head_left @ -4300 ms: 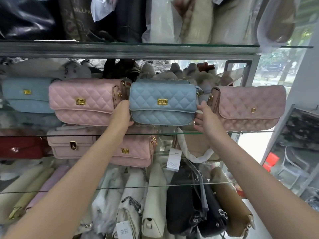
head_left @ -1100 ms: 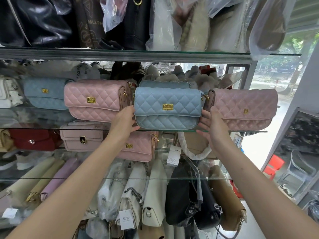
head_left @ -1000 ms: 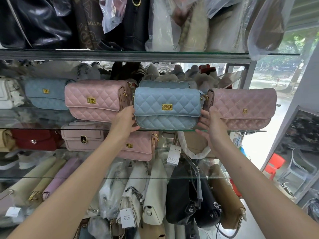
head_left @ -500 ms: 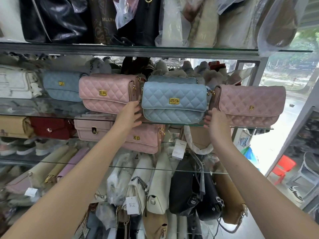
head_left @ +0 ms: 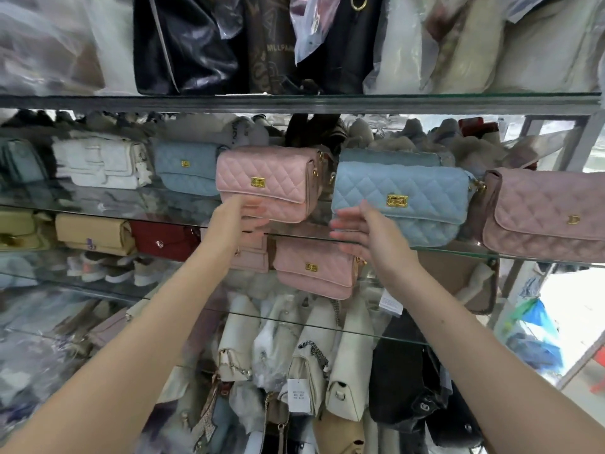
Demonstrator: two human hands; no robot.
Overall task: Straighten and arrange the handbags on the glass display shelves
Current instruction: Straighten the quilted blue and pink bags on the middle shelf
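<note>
A quilted pink handbag (head_left: 271,181) with a gold clasp stands on the glass shelf (head_left: 458,252). My left hand (head_left: 235,217) reaches its lower front, fingers extended and touching the bag's bottom edge. To its right stands a quilted blue handbag (head_left: 402,198) with a gold clasp. My right hand (head_left: 363,231) is in front of its lower left corner, fingers straight and spread, blurred by motion; whether it touches the bag is unclear. A dusty pink quilted bag (head_left: 550,214) sits at the far right.
Further left on the same shelf are another blue bag (head_left: 186,172) and a white bag (head_left: 98,165). Below, a pink bag (head_left: 317,270), a red bag (head_left: 163,240) and a beige bag (head_left: 95,234) sit on a lower shelf. Plastic-wrapped bags crowd the top shelf (head_left: 294,101).
Both hands have left the sides of the blue bag and moved left. My left hand now reaches the pink bag; my right hand is at the blue bag's left corner. The view shifted left.
</note>
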